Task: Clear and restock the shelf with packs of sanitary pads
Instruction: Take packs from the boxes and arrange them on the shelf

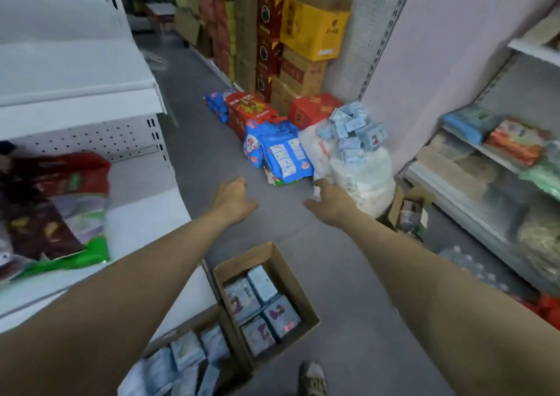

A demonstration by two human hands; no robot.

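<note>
Trouble is most likely waiting in the heap of packs [353, 129], pale blue sanitary pads piled loosely on top of the white bag [360, 177] just ahead of the right hand [331, 203]. Pulling that bag by its near edge would probably be tipping the packs onto the floor [197, 153]. The long forward reach is also leaving the cardboard box [295, 289] of more packs below and behind both hands. A shoe [312, 380] is planted near it, so a careless step could be crushing the box.

The left hand [235, 198] is hanging released in the air, fingers loosely spread and holding nothing. The right hand is likewise released, fingers stretching toward the bag's edge; whether they are touching the plastic I cannot tell. The shelf [75, 92] is standing off to the left of the left hand, well apart from the heap.
</note>
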